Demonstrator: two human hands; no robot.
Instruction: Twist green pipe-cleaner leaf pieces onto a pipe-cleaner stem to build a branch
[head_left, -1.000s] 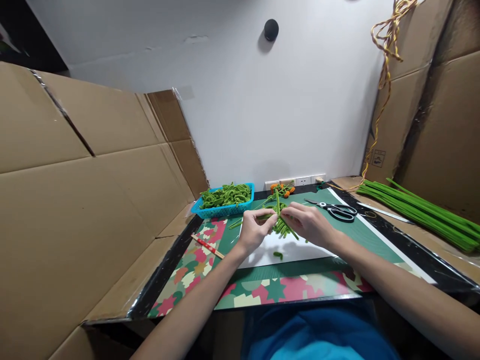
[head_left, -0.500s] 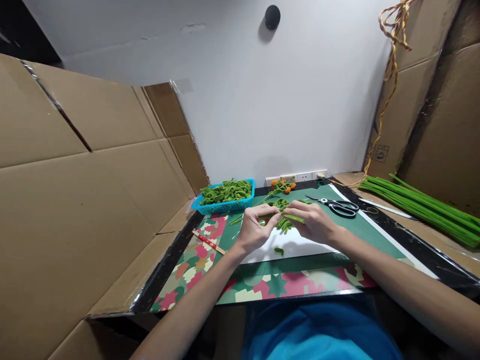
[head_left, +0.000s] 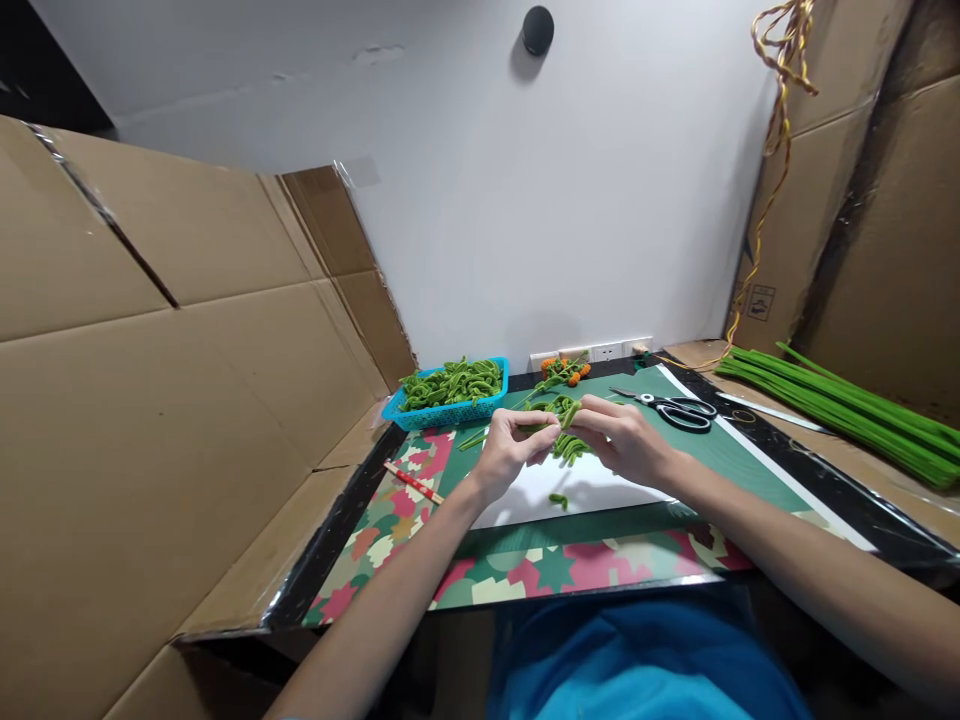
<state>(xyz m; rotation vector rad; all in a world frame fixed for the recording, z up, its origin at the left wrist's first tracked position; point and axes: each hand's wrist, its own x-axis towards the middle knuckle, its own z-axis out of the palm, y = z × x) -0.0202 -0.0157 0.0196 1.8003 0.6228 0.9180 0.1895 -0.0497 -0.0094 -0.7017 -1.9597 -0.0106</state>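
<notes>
Over the white sheet (head_left: pixel 517 511), my left hand (head_left: pixel 504 457) and my right hand (head_left: pixel 628 442) meet fingertip to fingertip. Both pinch a green pipe cleaner (head_left: pixel 571 413), whose fuzzy bent end rises beside the right fingers; the rest is partly hidden by the fingers. Behind and beneath the hands lies a pile of short curled green pipe cleaner pieces (head_left: pixel 573 450). One small bent piece (head_left: pixel 558 500) sits apart on the paper, nearer to me.
A blue basket (head_left: pixel 450 412) heaped with curled green pieces stands back left. Orange-and-green pipe cleaner flowers (head_left: pixel 568 371) lie at the back. Black-handled scissors (head_left: pixel 679 412) rest right of my hands, long green stems (head_left: pixel 840 405) farther right. A red-wrapped stick (head_left: pixel 412 482) lies left. Cardboard walls (head_left: pixel 247 370) flank the table.
The green pipe cleaner between my fingers has turned from lying roughly flat to having its end bent upward by my right hand. My fingertips have drawn closer together.
</notes>
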